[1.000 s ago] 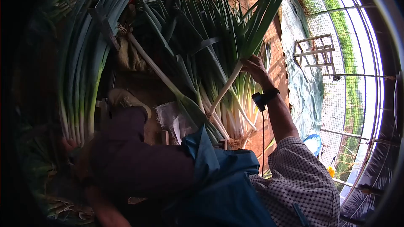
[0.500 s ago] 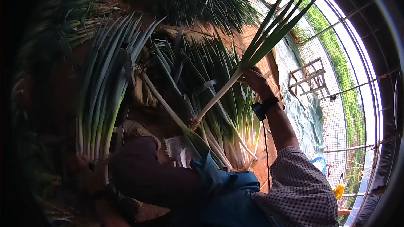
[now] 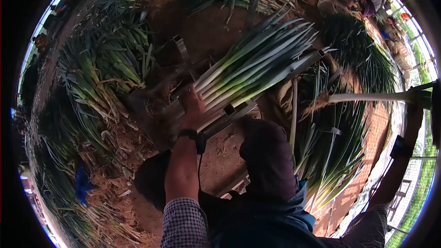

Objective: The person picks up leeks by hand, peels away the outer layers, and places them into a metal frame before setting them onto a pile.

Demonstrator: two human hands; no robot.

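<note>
A row of large green onions (image 3: pixel 257 64) lies across a metal frame (image 3: pixel 229 112) in front of my knees, leaves toward the upper right. My left hand (image 3: pixel 192 103) is closed over the white root ends of these stalks; some of its fingers are hidden. At the far right, my right hand (image 3: pixel 415 101) is in shadow and grips a single green onion (image 3: pixel 372 97). That stalk is held level, with its shaggy roots pointing left toward the row and its leaves mostly out of view. A dark band with a small device sits on each wrist.
Heaped green onions (image 3: pixel 96 69) cover the ground on the left, with a blue cloth scrap (image 3: pixel 82 184) among them. More green onions (image 3: pixel 330 147) lie by my right knee, and another pile (image 3: pixel 358 46) sits beyond. A person (image 3: pixel 372 0) is at the upper right.
My view has swung to the left. My right hand has drawn its green onion outward to the right, from upright slant to level. The left hand stays at the row's root ends.
</note>
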